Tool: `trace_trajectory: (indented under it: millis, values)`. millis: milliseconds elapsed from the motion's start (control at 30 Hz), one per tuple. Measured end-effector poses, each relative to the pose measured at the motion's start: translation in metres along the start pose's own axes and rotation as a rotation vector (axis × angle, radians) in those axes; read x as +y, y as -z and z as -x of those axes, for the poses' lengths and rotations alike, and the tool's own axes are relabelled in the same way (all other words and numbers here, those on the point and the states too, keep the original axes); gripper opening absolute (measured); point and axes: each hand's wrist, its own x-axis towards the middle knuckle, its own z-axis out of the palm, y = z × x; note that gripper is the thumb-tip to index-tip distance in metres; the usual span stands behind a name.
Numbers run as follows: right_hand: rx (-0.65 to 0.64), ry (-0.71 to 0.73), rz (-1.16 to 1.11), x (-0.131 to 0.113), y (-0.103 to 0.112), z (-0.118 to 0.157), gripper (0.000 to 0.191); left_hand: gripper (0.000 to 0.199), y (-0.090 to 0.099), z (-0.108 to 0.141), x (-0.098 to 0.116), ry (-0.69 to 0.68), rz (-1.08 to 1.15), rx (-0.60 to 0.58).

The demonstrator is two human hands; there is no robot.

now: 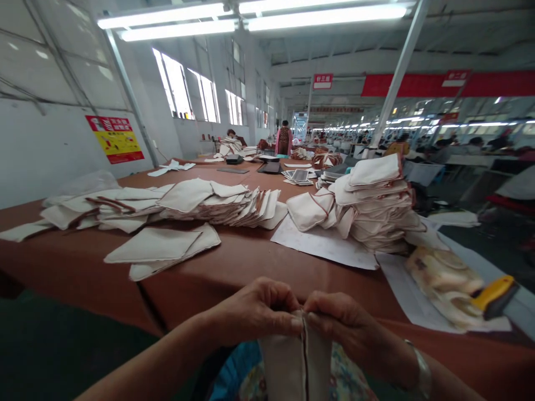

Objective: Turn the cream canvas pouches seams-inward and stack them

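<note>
Both the left hand point(254, 314) and right hand point(346, 326) pinch a cream canvas panel point(282, 367) at 6 o'clock, just below the edge of the tabletop point(234, 267), fingertips nearly touching on either side of its brown-stitched seam point(306, 362). Pinching close to the seam should give the firmest control. The panel hangs smooth, its lower end out of frame. Stacked matching panels point(371, 200) rise at 1 o'clock.
</note>
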Motion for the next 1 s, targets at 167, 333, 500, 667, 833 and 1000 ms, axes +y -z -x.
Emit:
trace_trajectory:
  millis: [167,333,500,667,833,1000]
  values:
    - [0.07,-0.024,-0.064,0.011,-0.001,0.004,0.038,0.027,-0.006,-0.011,-0.003,0.071,0.054,0.03]
    - [0.111,-0.133,-0.271,0.025,-0.004,0.006,0.043,0.019,-0.013,-0.019,-0.006,0.14,-0.106,0.058]
    - [0.151,-0.147,-0.374,0.031,-0.005,0.003,0.036,0.01,-0.02,-0.027,-0.001,0.067,-0.231,0.054]
    - [0.218,-0.273,-0.389,0.033,-0.004,0.004,0.026,0.015,-0.019,-0.032,-0.001,0.138,-0.345,0.062]
    - [0.304,-0.295,-0.283,0.031,-0.005,0.009,0.017,0.026,-0.02,-0.036,-0.012,0.129,-0.325,0.075]
    - [0.358,-0.266,-0.172,0.032,-0.01,0.013,0.015,0.018,-0.025,-0.032,-0.009,0.096,-0.461,0.047]
